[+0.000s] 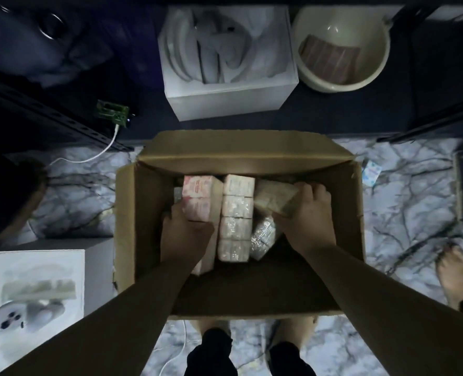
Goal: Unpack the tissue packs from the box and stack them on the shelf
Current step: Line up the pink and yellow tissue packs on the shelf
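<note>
Tissue packs [235, 213] down in open cardboard box [143, 213] on marble floor. Left hand [187, 234] curled round pink pack [199, 198] at box's left side. Right hand [310, 213] gripping tilted pack [275, 198] (blurry) at right. Middle row w/ no hand on it. Past box: white box [224, 101], cream bowl [341, 44] on dark shelf [347, 115].

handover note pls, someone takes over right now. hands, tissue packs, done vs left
Left hand: grip on the pink tissue pack, left side of the cardboard box.
Right hand: grip on a tilted tissue pack, right side of the box.
Middle row of packs sits untouched in the box; a clear-wrapped pack lies beside it.
Done: no packs visible on the shelf.
Left: lift out both held packs, then the remaining ones, and stack them.
</note>
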`<state>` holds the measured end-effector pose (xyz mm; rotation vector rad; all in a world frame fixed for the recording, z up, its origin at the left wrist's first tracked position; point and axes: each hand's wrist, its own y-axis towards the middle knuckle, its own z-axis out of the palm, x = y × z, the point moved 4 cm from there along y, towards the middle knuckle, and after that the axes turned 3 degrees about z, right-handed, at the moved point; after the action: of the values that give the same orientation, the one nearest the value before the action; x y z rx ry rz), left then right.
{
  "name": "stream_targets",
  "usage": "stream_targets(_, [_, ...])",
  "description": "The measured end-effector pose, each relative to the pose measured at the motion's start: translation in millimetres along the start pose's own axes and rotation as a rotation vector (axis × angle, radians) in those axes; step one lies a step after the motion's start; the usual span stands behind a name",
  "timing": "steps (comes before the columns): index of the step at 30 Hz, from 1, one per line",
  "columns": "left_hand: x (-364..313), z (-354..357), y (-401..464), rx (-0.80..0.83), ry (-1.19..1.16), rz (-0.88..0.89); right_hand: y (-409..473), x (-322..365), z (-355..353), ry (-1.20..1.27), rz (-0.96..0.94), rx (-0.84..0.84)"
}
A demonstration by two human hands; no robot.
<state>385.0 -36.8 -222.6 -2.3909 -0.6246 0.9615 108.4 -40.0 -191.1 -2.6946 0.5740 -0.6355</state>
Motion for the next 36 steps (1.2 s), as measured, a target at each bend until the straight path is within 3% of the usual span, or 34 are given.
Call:
stream_targets(6, [-45,-56,-64,-0.036,-0.042,0.142,-35,19,-64,-0.080,-0.067,-0.083])
stream_targets(13, [-108,-128,-146,-0.057,-0.149,0.224,-99,63,-188,0.311,-0.056,-0.109])
stream_targets(30, [-308,-314,-374,-0.281,-0.406,0.612,-242,136,-521,0.551,-0.423,-0.283])
stream_targets(36, [-353,-348,-421,-0.378,-0.339,0.712,-269,135,-606,0.680,-0.500,-0.394])
